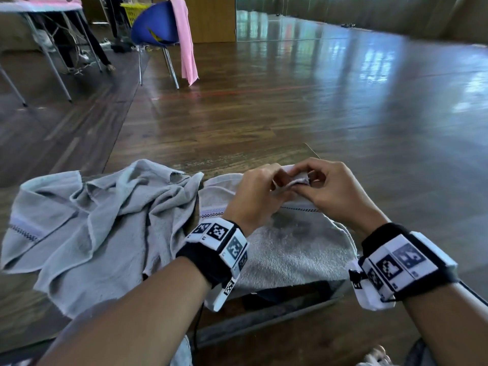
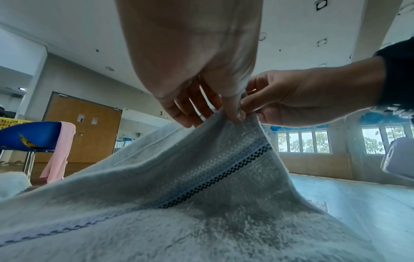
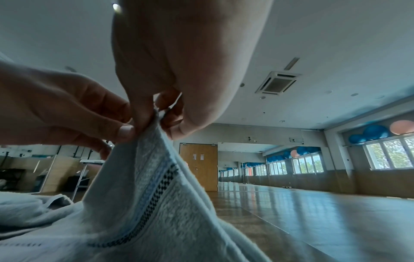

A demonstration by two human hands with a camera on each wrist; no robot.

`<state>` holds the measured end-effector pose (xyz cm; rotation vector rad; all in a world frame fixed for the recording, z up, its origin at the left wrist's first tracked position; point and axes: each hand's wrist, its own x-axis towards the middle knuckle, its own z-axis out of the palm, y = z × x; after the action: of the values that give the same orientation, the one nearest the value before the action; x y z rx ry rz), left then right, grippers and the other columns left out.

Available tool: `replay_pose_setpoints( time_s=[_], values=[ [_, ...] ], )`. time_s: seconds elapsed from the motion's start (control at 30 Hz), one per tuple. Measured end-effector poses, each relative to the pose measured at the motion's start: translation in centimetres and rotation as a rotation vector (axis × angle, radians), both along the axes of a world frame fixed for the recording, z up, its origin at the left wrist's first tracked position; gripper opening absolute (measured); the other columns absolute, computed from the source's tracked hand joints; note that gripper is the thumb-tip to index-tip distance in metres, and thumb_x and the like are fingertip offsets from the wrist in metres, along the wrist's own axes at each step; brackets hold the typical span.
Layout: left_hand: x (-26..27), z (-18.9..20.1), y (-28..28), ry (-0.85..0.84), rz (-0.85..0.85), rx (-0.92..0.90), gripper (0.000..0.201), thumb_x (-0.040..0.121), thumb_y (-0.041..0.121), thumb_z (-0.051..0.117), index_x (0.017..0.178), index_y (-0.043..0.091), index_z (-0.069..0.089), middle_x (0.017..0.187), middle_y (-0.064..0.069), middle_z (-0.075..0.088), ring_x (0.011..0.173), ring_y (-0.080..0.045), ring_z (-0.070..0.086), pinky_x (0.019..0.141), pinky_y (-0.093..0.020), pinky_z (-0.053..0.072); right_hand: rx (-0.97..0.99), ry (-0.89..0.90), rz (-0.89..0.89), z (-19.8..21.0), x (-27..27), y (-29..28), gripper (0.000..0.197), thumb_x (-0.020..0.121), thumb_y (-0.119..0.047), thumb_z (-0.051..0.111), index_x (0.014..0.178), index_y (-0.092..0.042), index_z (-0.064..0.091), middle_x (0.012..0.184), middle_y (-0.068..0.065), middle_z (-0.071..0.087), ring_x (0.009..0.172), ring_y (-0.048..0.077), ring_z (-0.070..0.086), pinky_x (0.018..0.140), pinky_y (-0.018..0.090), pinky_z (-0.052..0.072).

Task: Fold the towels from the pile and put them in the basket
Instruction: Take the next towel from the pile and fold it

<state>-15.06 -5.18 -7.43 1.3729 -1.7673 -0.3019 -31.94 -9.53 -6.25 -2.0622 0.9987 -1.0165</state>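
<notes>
Both hands, left hand (image 1: pixel 250 191) and right hand (image 1: pixel 335 191), pinch one raised corner of the grey towel (image 1: pixel 293 247) at the frame's lower centre on the counter (image 1: pixel 237 157). It looks soft, light and limp; hems and corners give the surest hold.

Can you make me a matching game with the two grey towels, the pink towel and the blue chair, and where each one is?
Things:
1. grey towel with the checked stripe
2. crumpled grey towel
3. pink towel
4. blue chair

Places or states:
A. hangs over the chair's back
B. lies bunched up on the left of the table
C. stands far off on the wooden floor
D. lifted at one corner, pinched by the left hand and the right hand

Pairs: 1-D, 2-B, 3-A, 4-C
</notes>
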Motion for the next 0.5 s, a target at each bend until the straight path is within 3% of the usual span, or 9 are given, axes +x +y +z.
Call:
replay_pose_setpoints(
  time_s=[0.1,0.2,0.3,0.37,0.43,0.5],
  values=[
    [-0.3,-0.1,-0.3,0.019,-0.019,0.044,0.016,0.08,0.012,0.081,0.084,0.003,0.068,0.08,-0.005,0.069,0.073,-0.02,0.063,0.071,-0.037,0.053,0.064,-0.034,0.084,0.1,-0.2,-0.3,0.028,0.084,-0.002,0.076,0.1,-0.025,0.076,0.09,0.0,0.078,0.084,0.028,0.073,0.08,0.041,0.059],
    [0.0,0.1,-0.6,0.053,-0.023,0.063,0.012,0.087,0.01,0.071,0.083,0.003,0.062,0.072,-0.005,0.063,0.064,-0.018,0.055,0.062,-0.035,0.047,0.084,-0.004,0.081,0.3,-0.4,-1.2,0.021,0.09,-0.014,0.068,0.104,-0.026,0.077,0.096,-0.006,0.077,0.087,0.027,0.07,0.081,0.04,0.057],
    [0.6,0.5,-0.9,0.097,-0.043,0.09,0.01,0.09,0.015,0.067,0.086,0.012,0.059,0.067,0.005,0.058,0.058,-0.008,0.049,0.054,-0.021,0.04,0.069,-0.022,-0.007,0.0,-0.2,-2.2,0.02,0.098,-0.014,0.061,0.102,-0.023,0.078,0.095,-0.01,0.077,0.091,0.011,0.069,0.084,0.037,0.055],
    [1.0,0.7,-1.1,0.103,-0.044,0.093,0.008,0.091,0.018,0.069,0.089,0.016,0.061,0.068,0.009,0.06,0.058,-0.003,0.051,0.056,-0.013,0.038,0.038,-0.015,-0.017,-0.3,-0.1,-2.5,0.024,0.097,-0.008,0.062,0.102,-0.026,0.077,0.092,-0.014,0.075,0.091,0.009,0.069,0.085,0.035,0.056],
    [1.3,0.7,-1.2,0.09,-0.023,0.076,0.006,0.091,0.021,0.07,0.091,0.019,0.065,0.068,0.013,0.061,0.06,0.0,0.053,0.058,-0.011,0.038,0.023,-0.016,-0.012,-0.8,0.0,-2.7,0.031,0.093,-0.005,0.066,0.106,-0.032,0.072,0.082,-0.021,0.071,0.081,0.003,0.067,0.079,0.027,0.055],
    [1.7,0.6,-1.4,0.092,0.008,0.064,0.007,0.09,0.025,0.071,0.089,0.018,0.069,0.058,0.019,0.057,0.054,0.003,0.051,0.054,-0.008,0.034,0.037,-0.053,-0.064,-1.1,0.1,-3.1,0.03,0.088,-0.006,0.073,0.104,-0.032,0.069,0.074,-0.021,0.07,0.074,0.0,0.067,0.078,0.024,0.055]
  ],
)
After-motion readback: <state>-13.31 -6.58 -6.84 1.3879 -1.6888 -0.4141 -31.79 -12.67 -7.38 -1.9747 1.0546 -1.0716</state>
